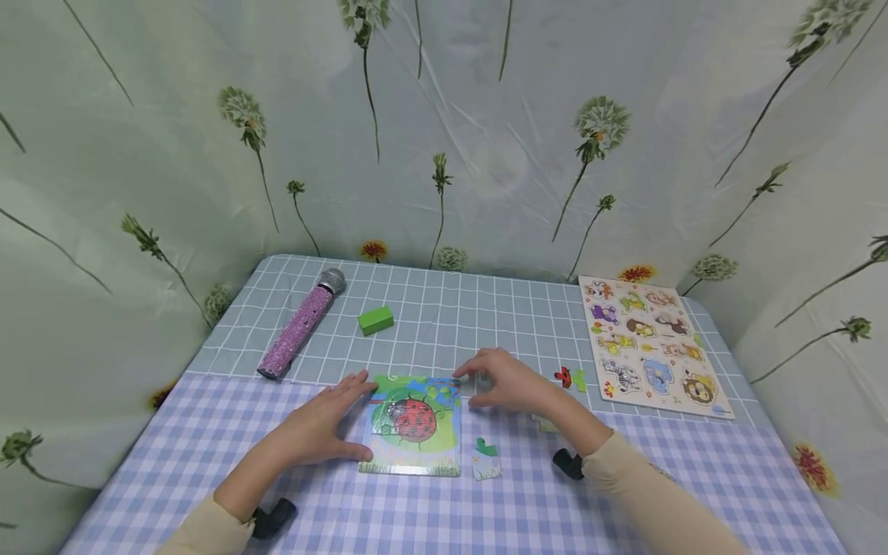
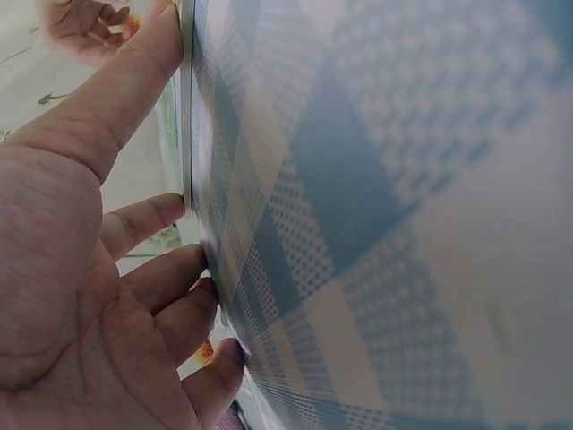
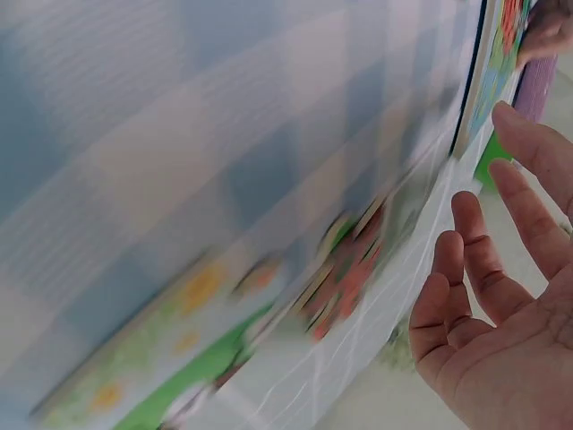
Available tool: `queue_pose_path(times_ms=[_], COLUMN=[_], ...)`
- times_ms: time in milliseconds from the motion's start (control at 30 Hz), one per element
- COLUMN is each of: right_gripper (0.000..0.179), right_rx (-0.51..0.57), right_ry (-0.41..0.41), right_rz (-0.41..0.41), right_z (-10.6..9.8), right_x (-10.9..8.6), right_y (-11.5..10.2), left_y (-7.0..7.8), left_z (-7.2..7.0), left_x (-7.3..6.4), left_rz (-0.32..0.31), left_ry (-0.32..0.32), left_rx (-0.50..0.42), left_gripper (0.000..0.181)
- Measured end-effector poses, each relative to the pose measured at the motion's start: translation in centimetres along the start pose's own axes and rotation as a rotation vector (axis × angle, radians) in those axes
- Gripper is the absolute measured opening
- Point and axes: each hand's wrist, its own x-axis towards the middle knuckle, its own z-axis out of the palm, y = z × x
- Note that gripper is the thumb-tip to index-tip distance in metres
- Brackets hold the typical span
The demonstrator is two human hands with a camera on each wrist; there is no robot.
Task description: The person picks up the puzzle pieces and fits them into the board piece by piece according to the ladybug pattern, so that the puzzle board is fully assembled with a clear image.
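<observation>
A square ladybug jigsaw puzzle (image 1: 416, 420) lies flat on the checked cloth. Along its left side rests my left hand (image 1: 322, 424), thumb at the lower corner and forefinger near the upper one; the left wrist view shows the thumb (image 2: 134, 85) against the board's thin edge (image 2: 186, 116). My right hand (image 1: 509, 381) hovers by the upper right corner, its fingers (image 3: 479, 255) loosely bent with nothing between them. Loose puzzle pieces lie to the board's right: a grassy one (image 1: 486, 467), a green one (image 1: 486, 447) and a red-and-green one (image 1: 563, 377).
Behind the puzzle stands a green block (image 1: 376, 320), with a glittery pink microphone (image 1: 298, 331) to its left. A wooden animal puzzle board (image 1: 652, 347) lies at the back right. Another loose piece (image 1: 543, 424) is partly hidden by the right forearm. A flower-print curtain (image 1: 486, 154) surrounds the table.
</observation>
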Motion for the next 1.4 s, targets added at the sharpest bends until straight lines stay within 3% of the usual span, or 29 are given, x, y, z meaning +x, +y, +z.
queue_pose_path(times_ms=[300, 533, 1400], right_gripper=[0.049, 0.053, 0.064], right_rx=[0.021, 0.139, 0.195], right_ry=[0.022, 0.042, -0.023], right_rz=[0.112, 0.193, 0.179], right_z=[-1.5, -1.9, -2.2], right_x=[-2.4, -3.5, -4.5], right_y=[3.3, 5.2, 6.0], left_y=[0.1, 0.1, 0.0], left_z=[-0.1, -0.1, 0.0], left_x=[0.1, 0.3, 0.0], left_rz=[-0.002, -0.002, -0.020], left_ry=[0.000, -0.008, -0.023], left_rx=[-0.002, -0.007, -0.025], left_gripper=[0.112, 0.112, 0.112])
